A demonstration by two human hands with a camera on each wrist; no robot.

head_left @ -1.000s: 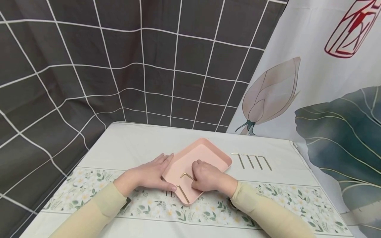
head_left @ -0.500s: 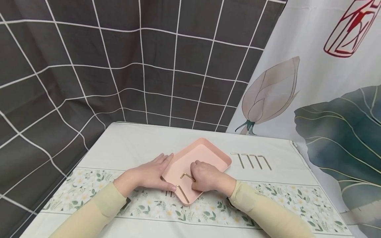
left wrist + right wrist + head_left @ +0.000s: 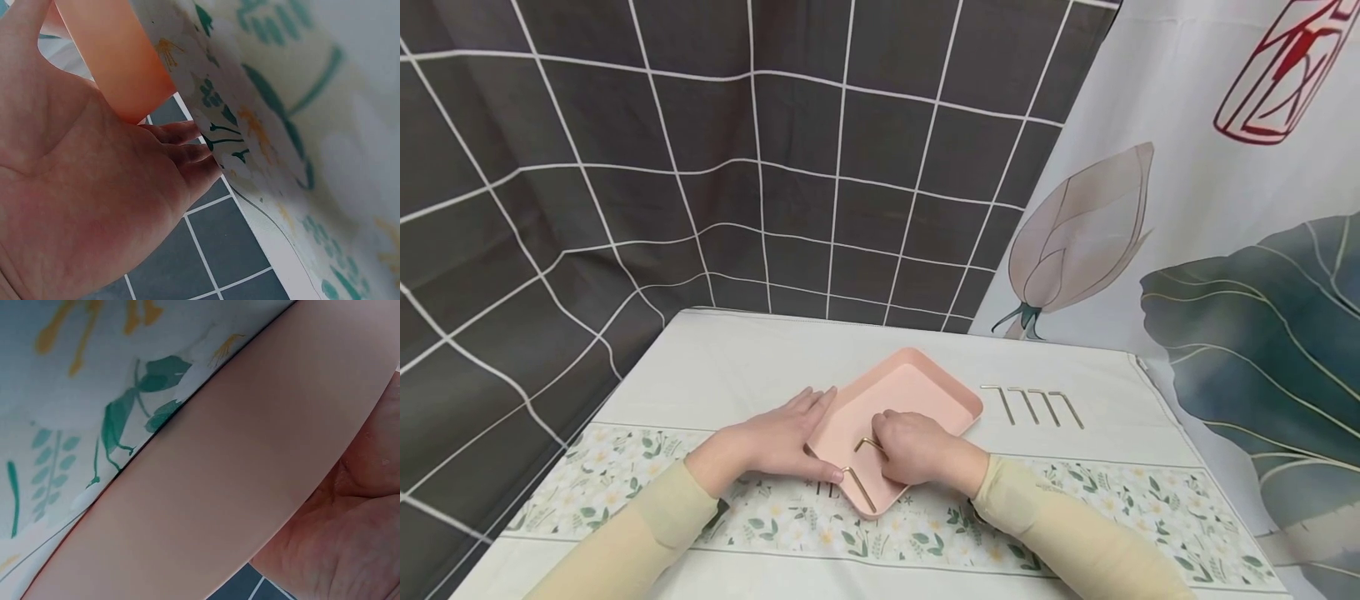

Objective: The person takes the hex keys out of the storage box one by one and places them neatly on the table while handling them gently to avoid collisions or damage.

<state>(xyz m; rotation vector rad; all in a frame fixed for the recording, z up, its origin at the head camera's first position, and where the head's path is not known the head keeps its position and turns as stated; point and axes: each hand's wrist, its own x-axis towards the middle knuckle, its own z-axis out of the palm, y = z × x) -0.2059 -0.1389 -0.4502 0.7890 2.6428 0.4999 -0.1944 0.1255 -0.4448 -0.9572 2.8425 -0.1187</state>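
Observation:
A shallow pink tray [image 3: 898, 387] lies at an angle on the tablecloth. My left hand [image 3: 775, 437] rests against its left corner, fingers straight along one side and thumb over the near rim; the left wrist view shows the palm [image 3: 106, 194] beside the wall. Inside the tray, my right hand [image 3: 917, 450] has curled fingers round the long arm of a brass-coloured hex key [image 3: 866, 440], its short bent end showing; the fingertips are hidden. Another hex key [image 3: 861, 492] lies near the left thumb. In the right wrist view the tray wall [image 3: 206, 456] covers much of the hand.
Several hex keys [image 3: 1028, 407] lie in a neat row on the white cloth right of the tray. A floral band [image 3: 775, 517] crosses the tablecloth. Behind the table hang a dark grid curtain [image 3: 797, 208] and a white curtain [image 3: 1195, 208] with plant prints.
My right hand has slid slightly left within the tray, covering a little more of the hex key, which has hardly moved. The left hand, tray and row of keys stay in place.

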